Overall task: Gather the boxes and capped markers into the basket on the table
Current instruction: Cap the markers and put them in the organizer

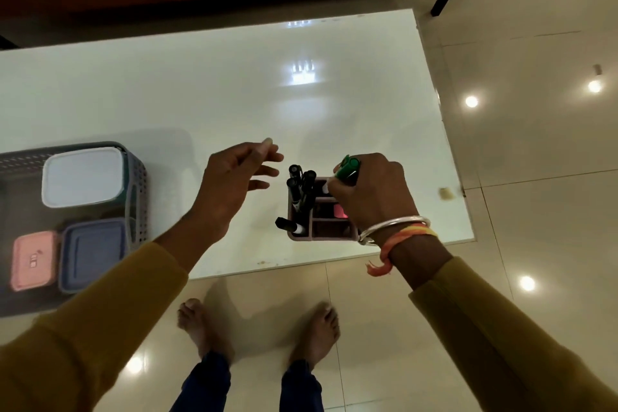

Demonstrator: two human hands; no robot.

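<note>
- The right hand (371, 191) is wrapping its grip tight round a bunch of green markers (347, 168), right of centre in the frame, just above the pink holder (321, 234)
- Those green markers are pointing caps-up and tilting toward the upper left; their lower ends are hiding behind the fingers, so I cannot tell whether they are clear of the holder
- The left hand (234, 184) is hovering with its grip wide, fingers spread and holding nothing, just left of the black markers (301, 187) standing in the holder's left compartment
- One lone black marker (288, 226) is lying at the holder's lower left corner, long axis running left to right, cap pointing left
- The basket (140, 191) is sitting at the left edge of the frame on the white surface (200, 94), well apart from the holder, with the white-lidded box (82, 177), the pink box (33, 261) and the blue box (93, 254) lying inside
- Here is the relation that counts: the basket is lying left of the loaded grip, beyond the left arm, and the left hand is the nearer one to it
- My read: the bunch is calling for a leftward carry or a hand-over to that open left hand, tipping flat to fit beside the boxes
</note>
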